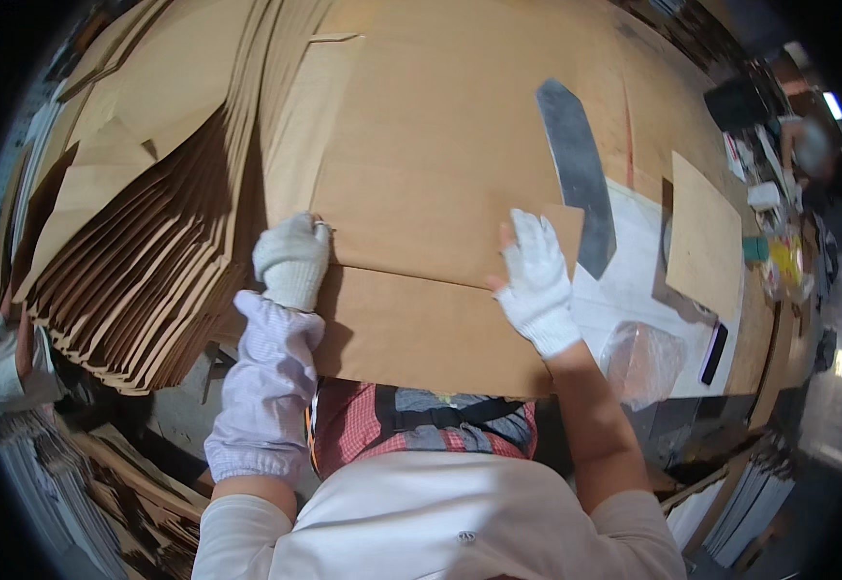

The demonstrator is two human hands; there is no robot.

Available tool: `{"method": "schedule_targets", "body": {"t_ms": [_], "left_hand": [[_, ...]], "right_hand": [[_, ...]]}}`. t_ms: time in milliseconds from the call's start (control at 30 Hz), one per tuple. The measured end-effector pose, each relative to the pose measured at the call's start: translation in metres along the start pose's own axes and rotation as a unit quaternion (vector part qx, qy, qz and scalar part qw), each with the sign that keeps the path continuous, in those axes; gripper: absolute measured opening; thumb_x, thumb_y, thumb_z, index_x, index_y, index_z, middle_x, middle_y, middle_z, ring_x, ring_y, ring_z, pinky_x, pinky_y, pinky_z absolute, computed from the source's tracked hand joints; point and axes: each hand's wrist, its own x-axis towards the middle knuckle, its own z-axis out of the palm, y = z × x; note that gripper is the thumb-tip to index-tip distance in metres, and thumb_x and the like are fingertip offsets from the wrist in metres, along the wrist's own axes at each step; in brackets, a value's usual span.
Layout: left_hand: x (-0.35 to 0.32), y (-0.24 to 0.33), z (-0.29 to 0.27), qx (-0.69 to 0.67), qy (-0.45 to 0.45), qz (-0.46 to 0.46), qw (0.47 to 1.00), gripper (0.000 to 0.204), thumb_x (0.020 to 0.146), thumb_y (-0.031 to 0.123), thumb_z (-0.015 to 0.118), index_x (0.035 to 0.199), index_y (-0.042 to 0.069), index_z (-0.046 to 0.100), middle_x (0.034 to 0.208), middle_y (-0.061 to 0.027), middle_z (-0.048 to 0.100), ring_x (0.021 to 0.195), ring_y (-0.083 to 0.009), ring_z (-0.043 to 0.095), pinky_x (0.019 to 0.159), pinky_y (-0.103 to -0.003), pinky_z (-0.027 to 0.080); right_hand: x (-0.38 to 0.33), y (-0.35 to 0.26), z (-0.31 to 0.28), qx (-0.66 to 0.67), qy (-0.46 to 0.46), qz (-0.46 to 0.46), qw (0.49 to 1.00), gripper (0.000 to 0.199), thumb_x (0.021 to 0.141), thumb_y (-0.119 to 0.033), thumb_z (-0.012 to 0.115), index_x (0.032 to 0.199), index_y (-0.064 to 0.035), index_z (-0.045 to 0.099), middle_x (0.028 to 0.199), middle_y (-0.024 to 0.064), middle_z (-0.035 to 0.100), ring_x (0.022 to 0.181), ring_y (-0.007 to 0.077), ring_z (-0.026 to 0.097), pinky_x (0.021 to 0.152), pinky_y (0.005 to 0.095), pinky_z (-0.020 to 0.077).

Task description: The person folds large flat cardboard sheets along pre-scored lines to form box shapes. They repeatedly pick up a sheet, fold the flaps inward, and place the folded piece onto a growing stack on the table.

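Observation:
A large brown kraft paper piece (440, 126) lies on the table in front of me, with a crosswise crease and its lower part reaching the table's near edge. My left hand (291, 259), in a white knitted glove with a pale sleeve cover on the forearm, is closed at the paper's left edge, by the crease. Its fingertips are partly hidden. My right hand (539, 285), in a white glove that leaves some fingertips bare, lies flat near the paper's right edge, fingers stretched out. Just right of it is a grey, long flat strip with a pointed end (578, 179).
A thick fanned stack of folded brown paper (141, 271) stands at the left. To the right are a tan sheet (704, 237), a clear plastic bag (643, 362) and a dark phone-like object (715, 354). Another person (812, 145) is at the far right.

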Motion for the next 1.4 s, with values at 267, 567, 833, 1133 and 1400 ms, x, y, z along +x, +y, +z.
{"method": "schedule_targets", "body": {"t_ms": [267, 567, 833, 1133, 1400], "left_hand": [[0.01, 0.07, -0.037, -0.12, 0.1, 0.604, 0.782, 0.062, 0.068, 0.039, 0.075, 0.118, 0.007, 0.058, 0.113, -0.0147, 0.058, 0.109, -0.0383, 0.055, 0.096, -0.05, 0.042], [0.007, -0.003, -0.002, -0.06, 0.123, 0.43, 0.893, 0.088, 0.062, 0.047, 0.084, 0.129, -0.001, 0.05, 0.134, -0.0224, 0.049, 0.123, -0.0453, 0.046, 0.111, -0.056, 0.034], [0.021, 0.072, -0.046, -0.055, 0.14, 0.442, 0.884, 0.067, 0.072, 0.039, 0.079, 0.122, 0.002, 0.055, 0.122, -0.0168, 0.059, 0.12, -0.0387, 0.053, 0.106, -0.048, 0.042], [-0.031, 0.053, -0.106, -0.082, 0.11, 0.465, 0.875, 0.054, 0.078, 0.038, 0.075, 0.116, 0.002, 0.061, 0.114, -0.0155, 0.066, 0.112, -0.0365, 0.06, 0.098, -0.047, 0.048], [-0.044, 0.053, -0.118, -0.047, 0.059, 0.427, 0.901, 0.05, 0.085, 0.037, 0.072, 0.123, 0.005, 0.065, 0.129, -0.0142, 0.064, 0.121, -0.0357, 0.059, 0.104, -0.047, 0.046]], "right_hand": [[0.071, -0.034, -0.001, 0.118, -0.141, -0.012, 0.983, 0.067, 0.072, -0.047, 0.078, 0.121, -0.0024, 0.063, 0.141, 0.0196, 0.052, 0.132, 0.0405, 0.045, 0.118, 0.052, 0.0307], [-0.011, 0.032, -0.015, 0.027, -0.032, 0.06, 0.997, 0.084, 0.074, -0.046, 0.078, 0.137, 0.0034, 0.053, 0.152, 0.028, 0.039, 0.142, 0.0499, 0.033, 0.12, 0.0601, 0.022], [-0.024, 0.035, -0.011, 0.111, 0.021, 0.097, 0.989, 0.069, 0.074, -0.037, 0.077, 0.128, 0.0029, 0.059, 0.151, 0.0218, 0.043, 0.142, 0.0447, 0.035, 0.12, 0.0563, 0.0266], [-0.024, -0.038, -0.078, 0.115, 0.071, -0.014, 0.991, 0.065, 0.07, -0.031, 0.077, 0.123, 0.0042, 0.064, 0.147, 0.0208, 0.048, 0.14, 0.0429, 0.039, 0.118, 0.0629, 0.0271], [0.053, -0.078, -0.097, 0.128, 0.076, -0.029, 0.988, 0.06, 0.06, -0.023, 0.084, 0.113, -0.0006, 0.066, 0.137, 0.0207, 0.054, 0.129, 0.0409, 0.048, 0.114, 0.062, 0.0339]]}}
